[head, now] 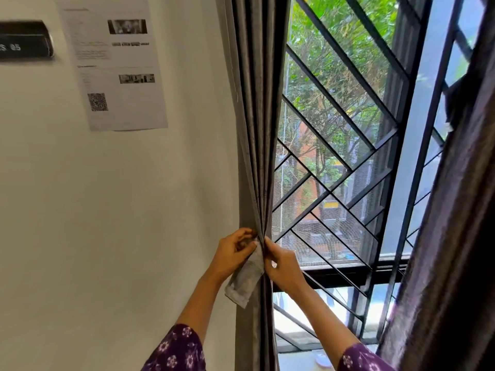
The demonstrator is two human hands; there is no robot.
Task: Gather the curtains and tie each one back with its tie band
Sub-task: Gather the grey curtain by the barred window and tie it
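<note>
The grey left curtain [258,108] hangs gathered into tight folds against the wall beside the window. My left hand [232,254] pinches the grey tie band [245,279] at the bunched waist of the curtain; the band's loose end hangs down and to the left. My right hand [281,263] grips the same gathered spot from the right side, fingertips pressed into the folds. Whether it also holds the band's other end is hidden. A second, dark curtain [452,236] hangs at the right edge, apart from both hands.
A window with a black diagonal metal grille [334,145] and a mesh screen fills the middle. A printed sheet [115,62] is stuck on the white wall at the left, beside a dark wall-mounted device [25,40]. Trees stand outside.
</note>
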